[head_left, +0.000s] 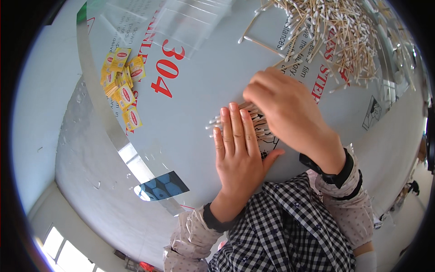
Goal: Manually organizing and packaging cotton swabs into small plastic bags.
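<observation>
My left hand [238, 156] lies flat on a small bunch of cotton swabs [260, 128], fingers stretched out and the thumb spread to the right. White tips of several swabs stick out to the left of its fingers. My right hand [290, 111] is over the far right side of the same bunch, its fingers curled in and closed. The fingertips of that hand are turned down out of sight, so what they hold, if anything, is hidden. A large loose heap of cotton swabs [333, 38] spreads over the far right of the table.
Small yellow printed packets or labels [122, 86] lie in a cluster at the left. Clear plastic bags [192, 20] are at the far side. The grey table [195, 113] has a film with printing. At its near left edge is a blue patterned piece [163, 187].
</observation>
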Tool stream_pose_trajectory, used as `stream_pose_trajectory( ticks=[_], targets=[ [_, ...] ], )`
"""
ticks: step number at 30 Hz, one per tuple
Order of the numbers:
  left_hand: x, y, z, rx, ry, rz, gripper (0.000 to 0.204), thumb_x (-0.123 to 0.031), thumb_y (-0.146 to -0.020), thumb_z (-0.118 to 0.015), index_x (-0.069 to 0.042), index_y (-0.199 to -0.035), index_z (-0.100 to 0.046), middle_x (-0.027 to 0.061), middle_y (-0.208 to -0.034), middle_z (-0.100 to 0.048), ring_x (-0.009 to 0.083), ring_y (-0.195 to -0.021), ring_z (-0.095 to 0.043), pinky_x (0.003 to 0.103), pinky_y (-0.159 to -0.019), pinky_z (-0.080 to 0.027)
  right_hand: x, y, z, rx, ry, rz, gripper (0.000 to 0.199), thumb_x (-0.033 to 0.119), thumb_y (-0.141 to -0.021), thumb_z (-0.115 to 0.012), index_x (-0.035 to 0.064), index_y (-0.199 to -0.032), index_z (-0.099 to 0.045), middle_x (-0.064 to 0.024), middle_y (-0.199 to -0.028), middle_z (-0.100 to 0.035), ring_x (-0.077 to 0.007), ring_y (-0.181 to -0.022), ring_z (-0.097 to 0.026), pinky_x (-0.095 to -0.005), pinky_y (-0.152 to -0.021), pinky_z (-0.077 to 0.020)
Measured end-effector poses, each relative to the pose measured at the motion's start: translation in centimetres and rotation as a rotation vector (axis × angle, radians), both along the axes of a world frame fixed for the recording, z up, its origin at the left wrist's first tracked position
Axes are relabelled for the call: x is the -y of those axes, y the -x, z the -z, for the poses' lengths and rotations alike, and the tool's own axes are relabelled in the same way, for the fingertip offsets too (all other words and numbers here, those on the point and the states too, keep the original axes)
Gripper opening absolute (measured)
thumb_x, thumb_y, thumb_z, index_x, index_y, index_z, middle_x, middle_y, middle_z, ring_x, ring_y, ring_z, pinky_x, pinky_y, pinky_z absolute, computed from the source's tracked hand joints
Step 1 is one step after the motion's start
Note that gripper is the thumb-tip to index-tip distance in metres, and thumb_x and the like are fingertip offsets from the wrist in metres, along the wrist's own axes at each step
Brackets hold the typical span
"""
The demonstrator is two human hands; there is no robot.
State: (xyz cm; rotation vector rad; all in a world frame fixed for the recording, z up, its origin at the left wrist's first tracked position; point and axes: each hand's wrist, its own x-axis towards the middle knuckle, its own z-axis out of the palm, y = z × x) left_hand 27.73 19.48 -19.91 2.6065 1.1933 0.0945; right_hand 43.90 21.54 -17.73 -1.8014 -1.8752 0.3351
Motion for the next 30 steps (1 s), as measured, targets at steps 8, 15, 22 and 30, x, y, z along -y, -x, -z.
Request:
stream_pose_trajectory(
  ticks=[8,15,22,30],
  targets=[
    [-3.3,-2.3,-0.3,-0.019,-0.112,-0.03,0.105,-0.075,-0.085,-0.039,0.01,-0.145,-0.033,0.0261,-0.154,-0.032,0.0384,-0.145,-0.029,0.049,-0.116,-0.027,3.2,-1.6,-0.3,-0.263,-0.128,0.17,0.017,-0.01,-0.08,-0.059,0.0035,-0.091,-0.062,-0.0082,-0.09,-0.064,-0.0268,-0.084,-0.061,-0.0363,-0.07,-0.0491],
    [0.4,-0.2,-0.5,-0.081,-0.062,-0.01,0.106,-0.076,-0.082,-0.043,0.009,-0.146,-0.034,0.025,-0.155,-0.031,0.0377,-0.146,-0.029,0.047,-0.116,-0.028,5.5,-0.3,-0.5,-0.469,-0.055,0.309,0.014,-0.008,-0.088,-0.058,0.0015,-0.096,-0.063,-0.0101,-0.093,-0.066,-0.0252,-0.086,-0.062,-0.0341,-0.076,-0.049],
    [-1.3,-0.7,-1.6,0.008,0.055,-0.038,0.109,-0.073,-0.085,-0.047,0.01,-0.15,-0.021,0.0287,-0.157,-0.022,0.0429,-0.148,-0.019,0.051,-0.118,-0.019,5.2,1.3,1.1,-0.679,-0.135,0.369,0.019,0.002,-0.096,-0.056,-0.0016,-0.115,-0.059,-0.0133,-0.116,-0.063,-0.0221,-0.107,-0.06,-0.0345,-0.094,-0.0462],
    [-3.9,2.2,-1.5,1.256,0.619,-0.513,0.082,-0.055,-0.102,-0.034,0.0,-0.156,-0.006,0.0212,-0.163,-0.012,0.0309,-0.152,-0.008,0.047,-0.121,-0.004,3.8,3.2,2.0,-1.1,-0.202,0.304,0.04,0.02,-0.106,-0.043,-0.0046,-0.137,-0.043,-0.0193,-0.144,-0.046,-0.026,-0.137,-0.041,-0.0408,-0.117,-0.0269]
  ],
)
